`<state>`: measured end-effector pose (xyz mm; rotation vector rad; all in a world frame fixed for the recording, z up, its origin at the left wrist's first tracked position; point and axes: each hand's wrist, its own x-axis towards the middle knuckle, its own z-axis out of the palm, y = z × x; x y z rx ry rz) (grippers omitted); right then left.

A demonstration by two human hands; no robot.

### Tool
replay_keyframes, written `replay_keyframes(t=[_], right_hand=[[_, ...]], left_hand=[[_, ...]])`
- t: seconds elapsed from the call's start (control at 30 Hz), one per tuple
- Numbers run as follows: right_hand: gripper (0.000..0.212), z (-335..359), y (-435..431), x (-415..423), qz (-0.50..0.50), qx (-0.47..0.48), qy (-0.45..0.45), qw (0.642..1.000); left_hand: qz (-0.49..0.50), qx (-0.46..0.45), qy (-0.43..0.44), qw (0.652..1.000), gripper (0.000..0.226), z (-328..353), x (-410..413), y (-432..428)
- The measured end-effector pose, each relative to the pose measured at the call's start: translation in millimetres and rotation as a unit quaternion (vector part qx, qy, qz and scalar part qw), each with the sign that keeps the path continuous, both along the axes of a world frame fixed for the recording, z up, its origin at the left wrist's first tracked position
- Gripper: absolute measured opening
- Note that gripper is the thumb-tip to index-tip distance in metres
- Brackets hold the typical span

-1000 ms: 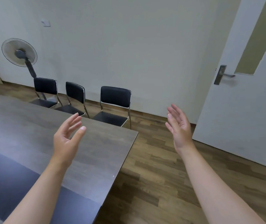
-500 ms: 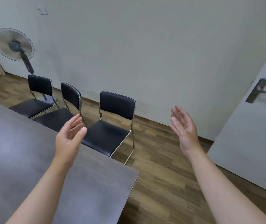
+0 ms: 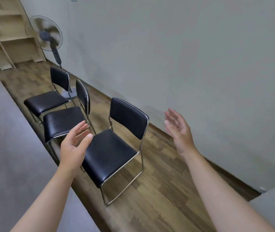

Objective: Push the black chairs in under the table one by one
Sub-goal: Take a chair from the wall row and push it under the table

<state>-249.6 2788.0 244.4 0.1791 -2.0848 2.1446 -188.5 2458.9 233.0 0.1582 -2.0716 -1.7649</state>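
A: Hands first, quick.

B: Your left hand (image 3: 74, 146) and your right hand (image 3: 177, 129) are both raised with the fingers straight and loose. The palms are turned toward each other, well apart, and hold nothing. My read is that you're lining up to take a chair back from both sides.

A: Where are the chairs?

B: The nearest black chair (image 3: 110, 153) sits between your hands and below them. Its backrest is nearer your right hand and its seat faces the table (image 3: 8, 148) on your left-hand side. It's not pushed in yet, and its front edge is hidden behind your left wrist. Past your left fingertips is the middle chair (image 3: 61, 121), then the far chair (image 3: 44, 101). Both are out too, in a row along the table edge, probably so each one slides straight under. Beyond them are a standing fan (image 3: 48, 36) and a wooden shelf (image 3: 4, 39).

A: Any change from half a second back?

B: You've closed in, so the chairs look larger and sit lower under your hands. The door handle is out of frame and the shelf has come in. The hand pose is unchanged.
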Motion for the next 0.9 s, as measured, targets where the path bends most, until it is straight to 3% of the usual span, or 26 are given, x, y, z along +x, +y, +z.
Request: replay_keyframes(t=[0.4,0.9], right_hand=[[0.066,-18.3,2.2,-216.2,0.131,0.03,-0.034,0.99],[0.067,-72.4,-133.6,-523.0,0.3,0.162,-0.073,0.937]], left_hand=[[0.127,-0.009,-0.036,0.991,0.058,-31.2,-116.2,46.0],[0.252,0.064,-0.095,0.961,0.051,-104.9,-329.4,-4.7]])
